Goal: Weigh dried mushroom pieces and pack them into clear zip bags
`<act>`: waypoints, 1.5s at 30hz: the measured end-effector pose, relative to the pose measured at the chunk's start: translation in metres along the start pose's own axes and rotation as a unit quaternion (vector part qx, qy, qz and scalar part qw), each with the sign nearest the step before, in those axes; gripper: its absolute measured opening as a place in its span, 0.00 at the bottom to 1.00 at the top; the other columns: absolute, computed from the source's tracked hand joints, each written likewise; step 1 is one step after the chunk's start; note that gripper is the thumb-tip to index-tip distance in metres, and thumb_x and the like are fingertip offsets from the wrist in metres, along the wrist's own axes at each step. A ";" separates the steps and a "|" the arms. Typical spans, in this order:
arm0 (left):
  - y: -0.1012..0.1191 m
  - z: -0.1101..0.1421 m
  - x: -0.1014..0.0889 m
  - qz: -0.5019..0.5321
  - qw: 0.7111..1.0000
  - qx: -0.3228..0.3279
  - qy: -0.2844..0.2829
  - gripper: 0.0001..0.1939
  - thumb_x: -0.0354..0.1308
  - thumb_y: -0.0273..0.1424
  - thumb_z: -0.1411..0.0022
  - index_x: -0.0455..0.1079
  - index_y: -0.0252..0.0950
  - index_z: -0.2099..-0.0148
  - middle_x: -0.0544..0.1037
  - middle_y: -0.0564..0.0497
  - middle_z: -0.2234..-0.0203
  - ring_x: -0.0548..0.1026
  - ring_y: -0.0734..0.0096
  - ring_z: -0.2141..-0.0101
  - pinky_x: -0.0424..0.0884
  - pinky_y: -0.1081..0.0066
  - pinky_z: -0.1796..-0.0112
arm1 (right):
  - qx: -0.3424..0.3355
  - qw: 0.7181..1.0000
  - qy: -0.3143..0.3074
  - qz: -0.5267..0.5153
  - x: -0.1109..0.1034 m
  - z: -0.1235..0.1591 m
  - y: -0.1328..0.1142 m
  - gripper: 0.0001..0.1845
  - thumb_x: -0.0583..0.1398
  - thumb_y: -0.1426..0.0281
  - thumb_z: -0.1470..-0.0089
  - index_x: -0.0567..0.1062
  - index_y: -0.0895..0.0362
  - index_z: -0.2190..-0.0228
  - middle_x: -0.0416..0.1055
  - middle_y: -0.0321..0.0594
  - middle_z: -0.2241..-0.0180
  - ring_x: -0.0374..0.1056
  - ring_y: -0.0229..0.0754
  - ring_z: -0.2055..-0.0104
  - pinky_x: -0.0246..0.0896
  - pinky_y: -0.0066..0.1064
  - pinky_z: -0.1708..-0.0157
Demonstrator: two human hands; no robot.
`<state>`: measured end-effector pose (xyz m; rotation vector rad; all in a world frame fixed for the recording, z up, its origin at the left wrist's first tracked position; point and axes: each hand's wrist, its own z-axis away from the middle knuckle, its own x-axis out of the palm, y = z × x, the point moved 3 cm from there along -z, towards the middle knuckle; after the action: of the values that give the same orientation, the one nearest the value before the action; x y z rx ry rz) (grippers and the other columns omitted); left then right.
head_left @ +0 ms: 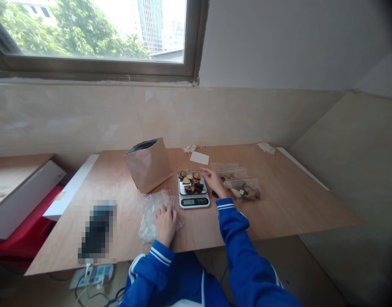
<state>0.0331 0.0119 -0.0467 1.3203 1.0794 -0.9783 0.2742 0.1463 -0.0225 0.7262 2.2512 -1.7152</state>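
Plywood tabletop [279,204], left hand [165,224] curled on crinkled plastic bag [148,226], right hand [215,182] open beside digital scale [194,200]

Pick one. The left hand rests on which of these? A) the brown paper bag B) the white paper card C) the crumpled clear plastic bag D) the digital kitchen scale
C: the person's bare left hand lies on top of the crumpled clear plastic bag, with its fingers on the film.
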 end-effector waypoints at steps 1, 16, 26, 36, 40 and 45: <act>-0.001 0.000 0.000 0.010 1.000 0.003 -0.001 0.16 0.41 0.31 0.33 0.70 0.35 0.56 0.72 0.43 0.62 0.68 0.58 0.60 0.59 0.62 0.61 | -0.012 1.000 0.023 0.013 -0.007 0.005 -0.004 0.15 0.56 0.65 0.45 0.78 0.56 0.59 0.75 0.45 0.58 0.69 0.44 0.59 0.63 0.38 0.55; 0.001 0.020 -0.069 0.268 0.942 0.176 0.096 0.12 0.47 0.32 0.37 0.60 0.38 0.74 0.66 0.53 0.76 0.65 0.70 0.71 0.61 0.68 0.65 | 0.044 0.980 -0.134 -0.142 0.074 0.134 -0.119 0.14 0.53 0.60 0.40 0.73 0.56 0.62 0.74 0.40 0.66 0.68 0.40 0.68 0.63 0.32 0.66; -0.040 -0.004 -0.120 0.368 0.895 -0.039 0.249 0.16 0.50 0.36 0.39 0.57 0.38 0.78 0.61 0.56 0.79 0.63 0.73 0.75 0.60 0.72 0.71 | 0.057 0.920 -0.350 -0.169 0.051 0.127 -0.103 0.20 0.54 0.53 0.42 0.74 0.56 0.68 0.71 0.36 0.74 0.66 0.38 0.74 0.61 0.29 0.73; -0.011 -0.033 -0.128 0.410 0.875 0.012 0.255 0.16 0.52 0.34 0.42 0.61 0.38 0.81 0.73 0.45 0.47 0.70 0.60 0.47 0.64 0.62 0.47 | -0.017 0.998 0.038 0.045 -0.017 0.074 -0.043 0.16 0.51 0.60 0.40 0.72 0.56 0.60 0.71 0.47 0.59 0.67 0.48 0.57 0.63 0.41 0.53; 0.000 -0.042 -0.121 0.457 0.861 0.002 0.223 0.16 0.53 0.33 0.44 0.59 0.38 0.82 0.72 0.45 0.45 0.71 0.59 0.46 0.64 0.63 0.47 | -0.013 0.988 0.039 0.151 0.004 0.065 -0.026 0.12 0.56 0.64 0.45 0.72 0.56 0.61 0.68 0.49 0.61 0.64 0.52 0.53 0.60 0.47 0.50; 0.006 -0.048 -0.109 0.488 0.852 -0.020 0.187 0.16 0.52 0.33 0.44 0.57 0.39 0.82 0.75 0.43 0.48 0.71 0.58 0.46 0.66 0.65 0.51 | -0.002 0.978 0.042 0.202 0.020 0.060 -0.014 0.06 0.60 0.66 0.49 0.72 0.56 0.68 0.66 0.49 0.64 0.63 0.55 0.55 0.60 0.48 0.52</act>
<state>0.0105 0.0549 0.0619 1.7748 0.5301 0.0718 0.2430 0.0917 -0.0380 1.1796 1.9777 -1.5053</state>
